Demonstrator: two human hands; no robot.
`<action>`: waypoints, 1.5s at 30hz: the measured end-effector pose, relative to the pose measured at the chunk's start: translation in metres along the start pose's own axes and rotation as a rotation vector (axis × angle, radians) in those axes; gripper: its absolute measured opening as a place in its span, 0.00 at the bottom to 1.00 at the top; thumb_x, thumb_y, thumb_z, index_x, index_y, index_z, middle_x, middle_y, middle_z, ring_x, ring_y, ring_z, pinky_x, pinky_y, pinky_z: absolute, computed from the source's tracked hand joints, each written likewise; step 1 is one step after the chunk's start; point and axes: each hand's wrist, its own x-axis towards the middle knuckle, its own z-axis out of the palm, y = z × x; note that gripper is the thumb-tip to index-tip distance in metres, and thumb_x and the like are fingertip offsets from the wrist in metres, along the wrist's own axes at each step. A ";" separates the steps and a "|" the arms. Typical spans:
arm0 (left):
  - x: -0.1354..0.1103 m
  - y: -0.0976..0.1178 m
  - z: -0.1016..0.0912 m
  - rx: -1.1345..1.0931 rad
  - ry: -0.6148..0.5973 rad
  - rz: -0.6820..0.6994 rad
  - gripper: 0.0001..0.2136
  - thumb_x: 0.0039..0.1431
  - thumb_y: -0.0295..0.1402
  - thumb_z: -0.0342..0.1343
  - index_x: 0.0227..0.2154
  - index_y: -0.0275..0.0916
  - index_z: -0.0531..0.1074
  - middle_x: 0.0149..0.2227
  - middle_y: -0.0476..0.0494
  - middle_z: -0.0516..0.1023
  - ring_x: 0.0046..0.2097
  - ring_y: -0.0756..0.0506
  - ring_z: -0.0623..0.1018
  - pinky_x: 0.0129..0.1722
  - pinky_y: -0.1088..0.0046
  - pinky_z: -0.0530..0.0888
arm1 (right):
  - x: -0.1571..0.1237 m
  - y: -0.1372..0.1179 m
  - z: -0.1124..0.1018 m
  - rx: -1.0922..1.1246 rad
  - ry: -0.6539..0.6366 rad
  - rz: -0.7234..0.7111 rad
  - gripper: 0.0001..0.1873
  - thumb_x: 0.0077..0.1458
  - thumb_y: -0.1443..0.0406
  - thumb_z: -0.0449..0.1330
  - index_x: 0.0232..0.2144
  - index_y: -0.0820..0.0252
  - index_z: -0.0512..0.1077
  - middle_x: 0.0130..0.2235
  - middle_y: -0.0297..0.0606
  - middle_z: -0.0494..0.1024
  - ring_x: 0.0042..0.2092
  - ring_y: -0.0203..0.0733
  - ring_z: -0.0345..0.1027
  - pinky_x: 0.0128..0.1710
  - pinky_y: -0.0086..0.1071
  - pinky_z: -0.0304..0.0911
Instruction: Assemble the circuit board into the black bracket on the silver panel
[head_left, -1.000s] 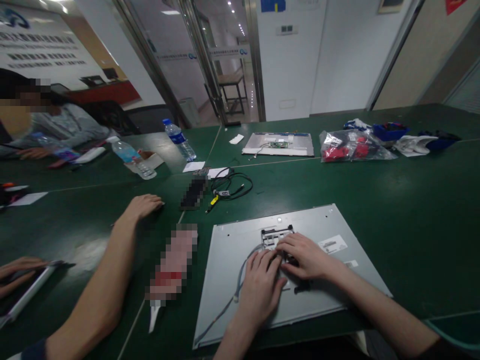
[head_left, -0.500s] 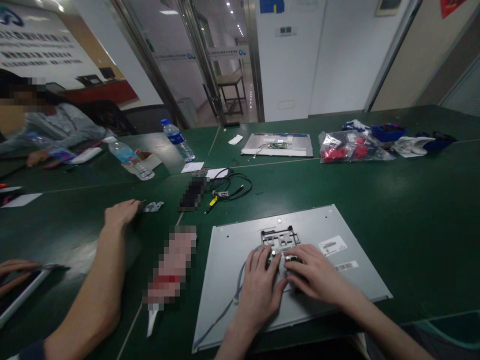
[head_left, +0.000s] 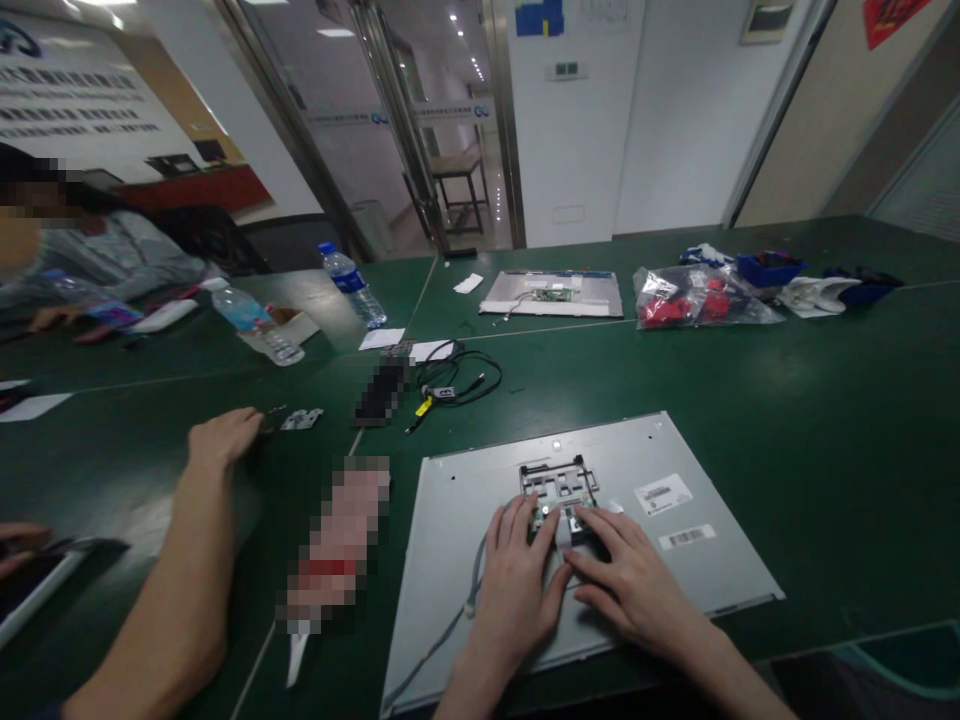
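Note:
A grey metal panel (head_left: 675, 455) lies flat on the green table (head_left: 825, 400) in front of me. Near its middle is a black bracket frame (head_left: 559, 480) with a small circuit board just below it. My left hand (head_left: 517, 585) lies on the panel left of that board, fingers stretched toward it. My right hand (head_left: 630, 580) lies beside it, fingertips pressed on the small board. A grey cable (head_left: 457, 620) runs from the board toward the panel's near left corner.
A co-worker's arm (head_left: 187, 560) reaches across the table at left, near a small metal bracket (head_left: 301, 419). Black cables (head_left: 450, 380), two water bottles (head_left: 259, 325), a second panel (head_left: 555, 293), a bag of red parts (head_left: 694, 297) and a blue bin lie farther back.
Both my hands have slid down the panel toward me, uncovering the black bracket frame. The co-worker's hand drew back left, leaving the small metal bracket on the table.

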 end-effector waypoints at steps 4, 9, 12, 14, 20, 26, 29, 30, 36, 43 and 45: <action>-0.002 -0.002 -0.001 0.014 0.007 0.010 0.30 0.58 0.33 0.57 0.64 0.44 0.60 0.66 0.36 0.57 0.66 0.33 0.58 0.64 0.45 0.58 | -0.002 0.000 0.004 0.000 0.032 -0.012 0.16 0.62 0.58 0.59 0.53 0.46 0.72 0.66 0.43 0.59 0.64 0.54 0.54 0.60 0.53 0.59; -0.001 -0.001 -0.002 0.005 -0.010 0.009 0.32 0.57 0.34 0.58 0.64 0.43 0.59 0.66 0.35 0.57 0.66 0.32 0.58 0.64 0.44 0.58 | -0.002 -0.001 0.005 0.009 0.066 -0.023 0.16 0.61 0.59 0.60 0.51 0.48 0.73 0.65 0.45 0.60 0.64 0.55 0.55 0.59 0.54 0.60; -0.001 -0.001 -0.002 0.000 -0.034 -0.006 0.31 0.58 0.35 0.58 0.64 0.43 0.58 0.67 0.35 0.56 0.67 0.33 0.57 0.65 0.44 0.57 | -0.003 -0.001 0.004 0.008 0.076 -0.033 0.15 0.61 0.60 0.61 0.50 0.49 0.74 0.65 0.45 0.61 0.63 0.56 0.57 0.58 0.54 0.61; -0.001 0.000 -0.003 0.004 -0.038 -0.009 0.31 0.58 0.36 0.58 0.64 0.43 0.58 0.67 0.35 0.56 0.67 0.33 0.57 0.65 0.44 0.57 | -0.004 -0.001 0.004 0.006 0.082 -0.039 0.15 0.61 0.60 0.61 0.50 0.49 0.74 0.65 0.45 0.60 0.63 0.56 0.57 0.58 0.54 0.61; -0.002 -0.001 -0.003 0.023 -0.037 0.002 0.32 0.59 0.36 0.57 0.65 0.43 0.57 0.67 0.36 0.56 0.67 0.33 0.56 0.65 0.44 0.56 | -0.006 -0.001 0.006 -0.008 0.080 -0.045 0.19 0.61 0.59 0.61 0.55 0.49 0.71 0.65 0.44 0.61 0.63 0.55 0.57 0.59 0.53 0.61; -0.002 0.000 -0.002 0.026 -0.031 0.013 0.31 0.59 0.37 0.57 0.65 0.42 0.58 0.66 0.35 0.58 0.67 0.33 0.57 0.65 0.44 0.56 | -0.005 0.000 0.006 -0.044 0.044 -0.056 0.22 0.61 0.59 0.60 0.57 0.48 0.69 0.66 0.45 0.59 0.64 0.56 0.55 0.60 0.54 0.60; -0.001 0.001 -0.003 0.023 -0.023 0.014 0.31 0.59 0.37 0.57 0.64 0.41 0.58 0.66 0.35 0.58 0.66 0.33 0.58 0.65 0.45 0.56 | -0.005 0.000 0.006 -0.051 0.046 -0.046 0.21 0.61 0.59 0.61 0.56 0.48 0.70 0.66 0.45 0.59 0.64 0.56 0.55 0.60 0.53 0.59; -0.001 0.002 -0.003 0.022 -0.023 0.016 0.31 0.59 0.38 0.57 0.64 0.41 0.58 0.66 0.35 0.58 0.66 0.33 0.58 0.65 0.45 0.56 | -0.005 0.000 0.006 -0.053 0.043 -0.045 0.21 0.61 0.59 0.61 0.56 0.49 0.70 0.66 0.45 0.59 0.64 0.56 0.55 0.60 0.53 0.59; -0.001 0.001 -0.003 0.023 -0.030 0.015 0.31 0.59 0.37 0.57 0.64 0.41 0.59 0.66 0.35 0.58 0.66 0.33 0.58 0.65 0.45 0.57 | -0.005 0.000 0.005 -0.046 0.035 -0.041 0.20 0.62 0.59 0.60 0.56 0.48 0.70 0.66 0.45 0.59 0.64 0.55 0.55 0.60 0.53 0.59; 0.000 -0.001 -0.001 0.038 -0.019 0.032 0.30 0.60 0.38 0.57 0.64 0.40 0.59 0.66 0.35 0.58 0.66 0.32 0.58 0.65 0.45 0.57 | -0.006 0.001 0.005 -0.027 0.029 -0.032 0.19 0.62 0.59 0.59 0.55 0.48 0.71 0.66 0.45 0.59 0.65 0.56 0.55 0.60 0.53 0.59; 0.001 -0.001 -0.001 0.041 -0.022 0.035 0.29 0.61 0.38 0.56 0.64 0.39 0.59 0.66 0.35 0.58 0.67 0.33 0.58 0.65 0.45 0.57 | -0.006 0.001 0.005 -0.020 0.029 -0.029 0.19 0.62 0.59 0.59 0.55 0.49 0.71 0.66 0.45 0.59 0.65 0.55 0.55 0.60 0.53 0.59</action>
